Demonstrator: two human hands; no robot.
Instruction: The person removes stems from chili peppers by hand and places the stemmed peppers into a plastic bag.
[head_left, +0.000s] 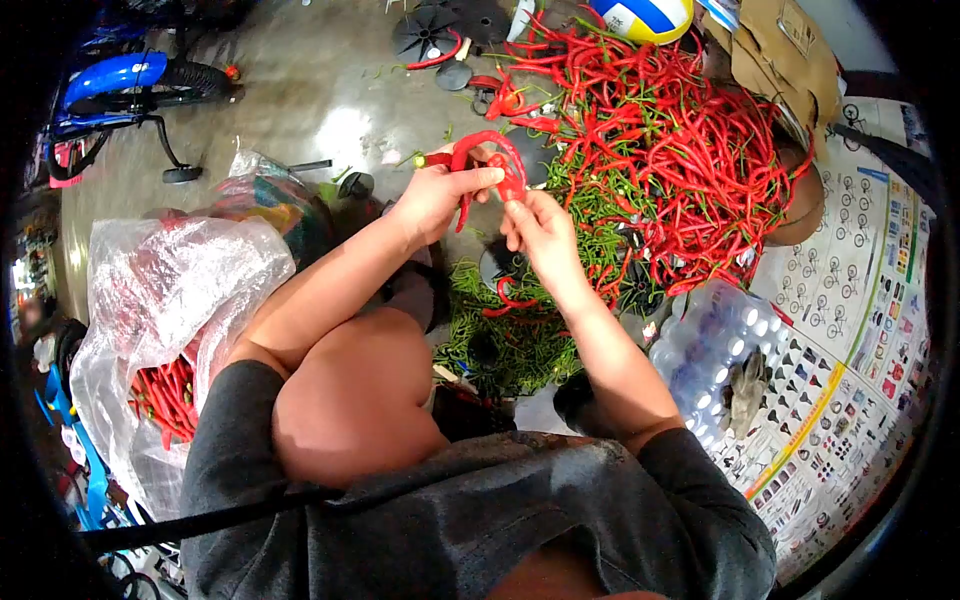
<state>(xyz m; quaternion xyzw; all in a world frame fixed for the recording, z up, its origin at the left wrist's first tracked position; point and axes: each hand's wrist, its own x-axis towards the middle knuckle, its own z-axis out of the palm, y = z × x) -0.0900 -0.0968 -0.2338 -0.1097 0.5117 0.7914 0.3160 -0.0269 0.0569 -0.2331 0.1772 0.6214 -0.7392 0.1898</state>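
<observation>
My left hand (pixel 430 205) is closed around a few long red chili peppers (pixel 488 140), which curve up over the thumb and hang down below the fingers. Close beside it, my right hand (pixel 545 230) pinches the lower end of a red chili between thumb and fingertips. The two hands nearly meet in front of my knees. To the right of them lies a large heap of red chilies (pixel 670 150), many with green stems. Beneath my hands, loose green stems (pixel 510 345) cover the floor, with a curved red chili (pixel 512 300) among them.
A clear plastic bag (pixel 150 260) with red chilies (pixel 168 400) stands at left. A shrink-wrapped pack of bottles (pixel 705 350) lies at right on a printed sheet (pixel 825 290). Behind are a ball (pixel 645 15), cardboard (pixel 785 60) and a blue bicycle (pixel 115 80).
</observation>
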